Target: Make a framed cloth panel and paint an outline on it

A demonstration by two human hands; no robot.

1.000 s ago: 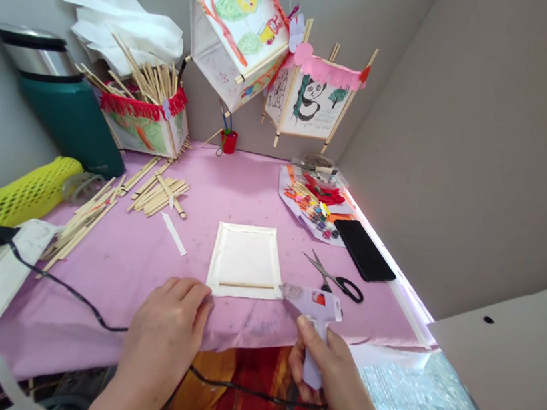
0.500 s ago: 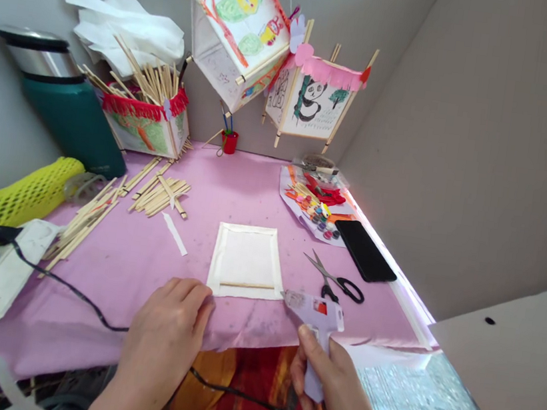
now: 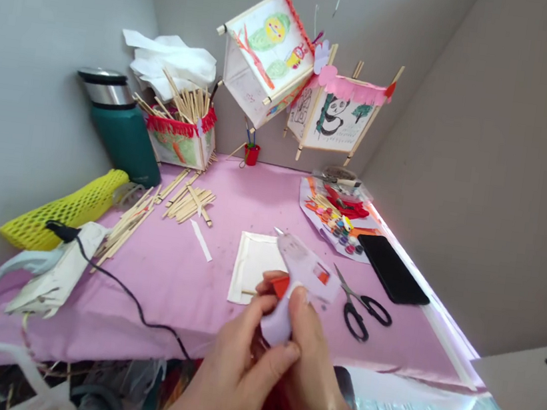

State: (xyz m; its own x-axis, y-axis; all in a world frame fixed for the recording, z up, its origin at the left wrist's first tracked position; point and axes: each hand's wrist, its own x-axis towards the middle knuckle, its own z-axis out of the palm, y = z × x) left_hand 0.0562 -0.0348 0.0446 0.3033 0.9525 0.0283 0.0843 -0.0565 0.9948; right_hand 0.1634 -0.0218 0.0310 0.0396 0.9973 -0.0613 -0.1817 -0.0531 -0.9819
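A light purple glue gun [image 3: 308, 267] is raised above the near part of the pink table, its nozzle pointing up and left. My right hand [image 3: 311, 354] is wrapped round its handle. My left hand [image 3: 243, 356] closes on the lower handle from the other side, its fingers by the red trigger. Partly covered by the gun and my fingers, a white paper-covered square frame [image 3: 259, 257] lies flat, with a thin stick along its near edge. Black-handled scissors [image 3: 364, 304] rest open to the right of the gun.
A black phone [image 3: 393, 269] and paper with beads [image 3: 336, 220] lie at the right. Bamboo sticks [image 3: 190, 204], a paper strip [image 3: 201, 240], a yellow net [image 3: 64, 208], a power strip [image 3: 60, 271] with cord and a teal bottle [image 3: 129, 135] are left. Paper lanterns [image 3: 269, 46] hang behind.
My left hand has left the frame's lower left corner and now grips the glue gun's handle with my right. The gun has risen and turned, its nozzle off the frame's corner. The view has shifted.
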